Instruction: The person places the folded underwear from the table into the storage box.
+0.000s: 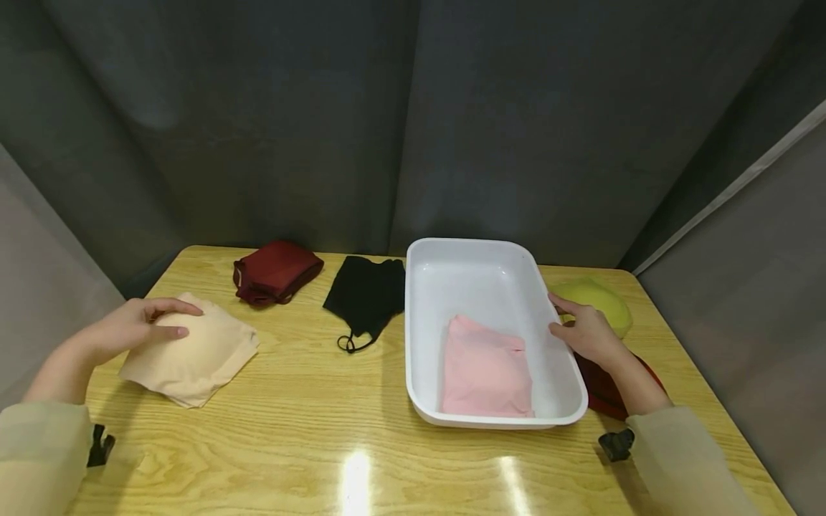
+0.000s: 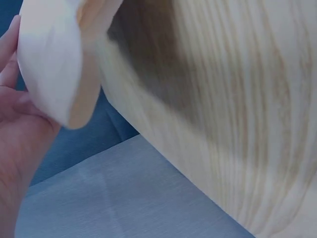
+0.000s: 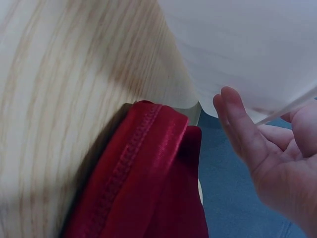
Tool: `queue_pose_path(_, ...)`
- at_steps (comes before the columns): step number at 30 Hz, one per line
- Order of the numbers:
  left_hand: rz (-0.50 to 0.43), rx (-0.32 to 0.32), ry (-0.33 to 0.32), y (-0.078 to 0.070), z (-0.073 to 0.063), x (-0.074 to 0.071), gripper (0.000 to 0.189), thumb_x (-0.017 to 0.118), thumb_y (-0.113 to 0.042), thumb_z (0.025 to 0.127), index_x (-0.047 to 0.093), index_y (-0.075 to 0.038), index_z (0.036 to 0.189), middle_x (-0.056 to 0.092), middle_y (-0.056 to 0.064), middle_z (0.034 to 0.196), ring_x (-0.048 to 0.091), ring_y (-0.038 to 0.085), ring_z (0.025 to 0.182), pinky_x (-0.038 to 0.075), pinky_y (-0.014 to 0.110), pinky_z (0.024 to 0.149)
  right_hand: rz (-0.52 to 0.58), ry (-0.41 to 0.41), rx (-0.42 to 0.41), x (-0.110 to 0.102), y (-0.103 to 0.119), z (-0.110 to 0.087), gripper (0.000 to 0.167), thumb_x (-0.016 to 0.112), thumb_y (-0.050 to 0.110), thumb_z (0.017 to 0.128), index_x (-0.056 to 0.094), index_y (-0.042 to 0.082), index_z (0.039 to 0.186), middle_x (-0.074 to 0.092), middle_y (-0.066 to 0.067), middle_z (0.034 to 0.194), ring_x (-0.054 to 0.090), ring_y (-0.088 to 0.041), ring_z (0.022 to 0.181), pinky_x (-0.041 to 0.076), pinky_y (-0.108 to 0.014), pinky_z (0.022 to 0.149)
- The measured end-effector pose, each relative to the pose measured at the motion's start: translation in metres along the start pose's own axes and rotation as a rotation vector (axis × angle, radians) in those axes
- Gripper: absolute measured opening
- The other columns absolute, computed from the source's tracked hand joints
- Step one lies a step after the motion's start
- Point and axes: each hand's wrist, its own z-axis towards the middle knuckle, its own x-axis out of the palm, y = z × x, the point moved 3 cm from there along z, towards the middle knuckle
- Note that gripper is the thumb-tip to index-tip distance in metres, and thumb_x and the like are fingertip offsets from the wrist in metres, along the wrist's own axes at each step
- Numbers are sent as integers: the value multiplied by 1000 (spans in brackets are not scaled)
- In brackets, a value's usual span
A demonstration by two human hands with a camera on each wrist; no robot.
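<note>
Pinching the outer edge of the beige cloth (image 1: 193,351) between thumb and fingers, the left hand (image 1: 138,326) is at the left side of the wooden table (image 1: 290,437). The right hand (image 1: 594,335) grips the right rim of the white tub (image 1: 471,287), its thumb over the rim and fingers against the outer wall. Inside the tub, a pink cloth (image 1: 487,369) lies toward the near end. A black cloth (image 1: 368,290) with a thin strap lies just left of the tub, and a maroon cloth (image 1: 277,269) farther left. Right of the tub are a yellow cloth (image 1: 606,304) and, partly under the right forearm, a red cloth (image 3: 148,173).
</note>
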Motion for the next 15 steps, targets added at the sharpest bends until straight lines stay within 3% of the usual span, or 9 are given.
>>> queue_pose_path(8, -62, 23, 2, -11, 1, -3, 34, 62, -34, 91, 62, -21, 123, 57, 8, 130, 37, -19, 107, 43, 13, 79, 1, 1, 1, 0, 0, 0, 66, 60, 16, 91, 27, 2, 147, 47, -32, 130, 61, -35, 94, 56, -40, 75)
queue_pose_path(15, -54, 22, -17, -25, 0, -6, 36, 62, -34, 91, 61, -19, 124, 55, 10, 131, 39, -17, 105, 44, 16, 77, -3, -1, 6, 0, 0, 1, 67, 61, 17, 91, 28, 3, 147, 49, -32, 128, 62, -35, 93, 57, -40, 74)
